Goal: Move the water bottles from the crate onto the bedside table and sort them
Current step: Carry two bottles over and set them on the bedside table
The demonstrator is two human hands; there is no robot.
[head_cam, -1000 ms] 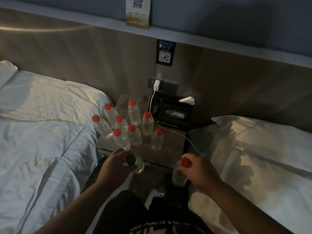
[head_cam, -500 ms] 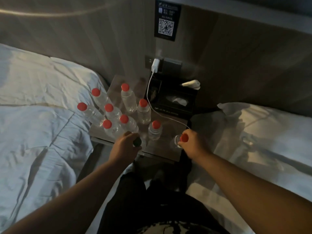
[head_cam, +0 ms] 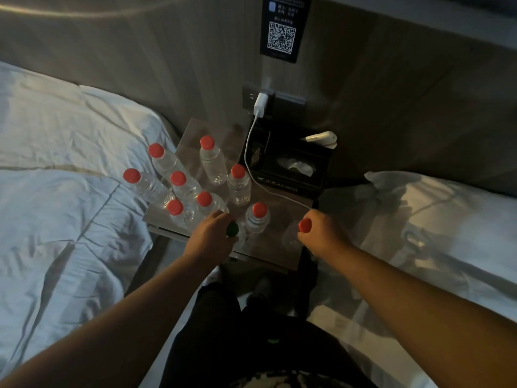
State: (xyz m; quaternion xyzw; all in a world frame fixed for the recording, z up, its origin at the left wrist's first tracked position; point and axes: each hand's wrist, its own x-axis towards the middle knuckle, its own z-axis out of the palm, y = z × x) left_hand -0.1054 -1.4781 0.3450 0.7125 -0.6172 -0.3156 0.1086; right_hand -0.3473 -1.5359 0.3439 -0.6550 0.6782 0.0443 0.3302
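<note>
— What does the room look like?

— Dim. A small wooden tabletop [head_cam: 271, 249] sits against a wood panel wall [head_cam: 140, 65], with a white-sheeted left bed [head_cam: 56, 205] and right bed [head_cam: 433, 219] close on either side. A dark QR placard [head_cam: 282, 29] hangs on the wall above it.

— And on the surface?

— Eight red-capped bottles [head_cam: 212, 163] stand upright in a loose cluster on its left half, some touching. A black tissue box [head_cam: 293, 166] fills the back right corner. A white charger [head_cam: 261, 103] is plugged into the socket [head_cam: 250, 98] above, and its cable [head_cam: 268, 189] trails down across the tabletop toward the right bed.

— The hands?

— The left hand [head_cam: 212, 236] has its fingers curled round a green-capped bottle [head_cam: 232, 229] near the front edge, just beside the nearest bottle of the cluster. The right hand [head_cam: 321, 233] grips a red-capped bottle [head_cam: 291, 238] by the neck over the front right part, apart from the cluster.

— Are those two set down?

— I cannot tell; their bases are too dim to see.
</note>
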